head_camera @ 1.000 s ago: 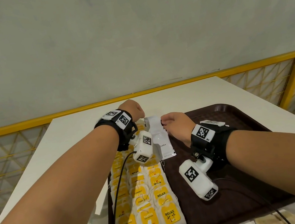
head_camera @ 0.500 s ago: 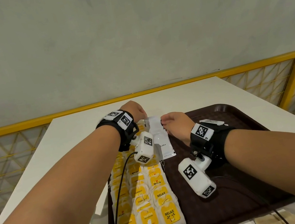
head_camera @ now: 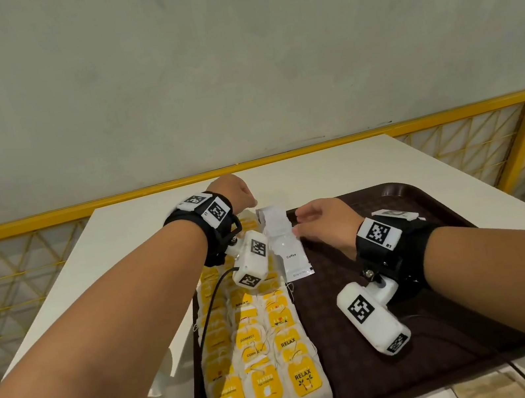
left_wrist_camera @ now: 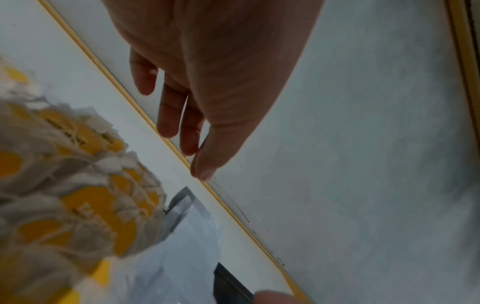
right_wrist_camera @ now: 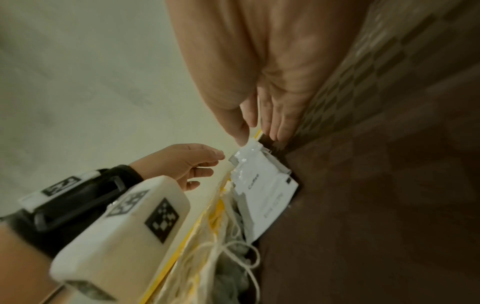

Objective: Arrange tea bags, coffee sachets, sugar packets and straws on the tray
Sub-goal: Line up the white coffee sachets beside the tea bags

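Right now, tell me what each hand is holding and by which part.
The right hand touches the far end of the coffee sachets with straight fingers, with no clear pinch. The left hand holds nothing.

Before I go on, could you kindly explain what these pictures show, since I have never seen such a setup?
There is no machine: a person works bare-handed, wearing one camera on the head and one on each wrist. The wide picture is the head view; the other two look along each hand.

On the white table lies a brown tray. Rows of yellow-tagged tea bags fill its left side, with white coffee sachets beyond them.

The right hand has its fingertips at the sachets' far end; whether its grip closes on one is unclear. The left hand hovers open, holding nothing.
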Demonstrator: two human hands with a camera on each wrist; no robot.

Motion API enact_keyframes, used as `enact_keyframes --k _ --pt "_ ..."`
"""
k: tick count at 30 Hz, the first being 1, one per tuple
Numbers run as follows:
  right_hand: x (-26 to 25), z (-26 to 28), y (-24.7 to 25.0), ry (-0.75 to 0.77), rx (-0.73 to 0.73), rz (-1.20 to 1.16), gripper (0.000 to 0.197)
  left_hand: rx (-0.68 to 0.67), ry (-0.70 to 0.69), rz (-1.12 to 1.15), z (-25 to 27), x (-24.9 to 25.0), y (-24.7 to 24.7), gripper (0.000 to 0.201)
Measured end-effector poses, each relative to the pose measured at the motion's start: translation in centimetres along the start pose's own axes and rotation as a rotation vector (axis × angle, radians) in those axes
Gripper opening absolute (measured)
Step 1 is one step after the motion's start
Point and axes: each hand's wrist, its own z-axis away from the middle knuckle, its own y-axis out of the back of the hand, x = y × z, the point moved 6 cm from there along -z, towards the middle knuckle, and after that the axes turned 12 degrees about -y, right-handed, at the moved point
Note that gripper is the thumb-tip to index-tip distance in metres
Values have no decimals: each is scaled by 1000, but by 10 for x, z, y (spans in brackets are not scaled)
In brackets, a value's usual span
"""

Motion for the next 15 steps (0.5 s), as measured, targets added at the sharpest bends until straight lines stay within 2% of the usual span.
enact_keyframes --k 6,15 --pt "-6 18 -9 36 -54 236 63 -51 9 4 3 -2 -4 15" --pt "-17 19 -13 62 18 386 63 -89 -29 -34 5 2 -9 21"
